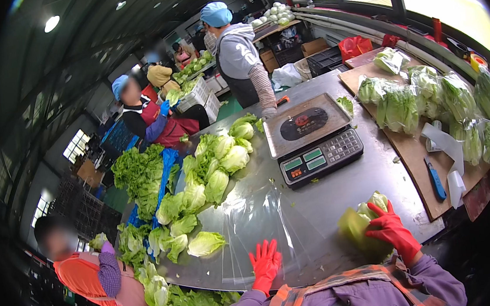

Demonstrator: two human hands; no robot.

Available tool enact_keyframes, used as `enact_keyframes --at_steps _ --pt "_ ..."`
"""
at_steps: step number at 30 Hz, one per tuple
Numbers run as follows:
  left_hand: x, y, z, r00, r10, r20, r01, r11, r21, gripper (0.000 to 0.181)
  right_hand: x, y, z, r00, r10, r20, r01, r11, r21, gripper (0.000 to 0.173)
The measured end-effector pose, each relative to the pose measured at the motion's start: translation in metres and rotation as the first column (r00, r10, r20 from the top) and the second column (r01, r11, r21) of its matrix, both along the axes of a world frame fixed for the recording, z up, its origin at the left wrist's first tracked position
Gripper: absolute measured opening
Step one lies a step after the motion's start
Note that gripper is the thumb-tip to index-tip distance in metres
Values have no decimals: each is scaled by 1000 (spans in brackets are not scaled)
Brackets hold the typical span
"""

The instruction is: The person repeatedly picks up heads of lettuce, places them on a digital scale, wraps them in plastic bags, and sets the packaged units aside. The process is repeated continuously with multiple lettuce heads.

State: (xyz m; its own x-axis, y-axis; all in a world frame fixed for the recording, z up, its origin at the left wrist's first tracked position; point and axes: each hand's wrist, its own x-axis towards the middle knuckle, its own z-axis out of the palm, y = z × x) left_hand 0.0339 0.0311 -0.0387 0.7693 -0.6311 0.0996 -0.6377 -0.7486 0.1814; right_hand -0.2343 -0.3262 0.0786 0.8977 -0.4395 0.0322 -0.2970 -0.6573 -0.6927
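My left hand, in a red rubber glove, lies flat with fingers spread on clear plastic film at the near edge of the metal table. In my right hand, gloved the same way, is a head of lettuce; blurred green leaves hang below it near the table's right corner. Trimmed lettuce heads lie in a loose pile left of centre, with one single head nearest my left hand. Beyond the film stands a digital weighing scale with a bare metal pan.
A wooden board at the right bears bagged lettuces, a blue-handled knife and a roll of white labels. Leafy lettuce heaps along the left edge. Co-workers are beside the table at the left and beyond it.
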Motion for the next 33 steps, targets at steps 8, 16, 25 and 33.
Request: enact_keyframes --at_steps 8,16,25,33 --pt "3 -6 -5 999 8 54 -8 1000 0 54 -9 -4 0 998 -18 61 14 998 61 26" --pt "2 -10 -5 999 51 -12 -51 999 15 52 -17 -8 4 996 -16 90 10 998 66 24" --pt "5 -9 -12 995 93 -29 -94 996 -9 52 -15 -14 -6 993 13 119 -21 998 66 22" --pt "6 -14 -6 996 87 -25 -88 996 -8 52 -11 -10 -3 998 -6 66 2 998 66 22"
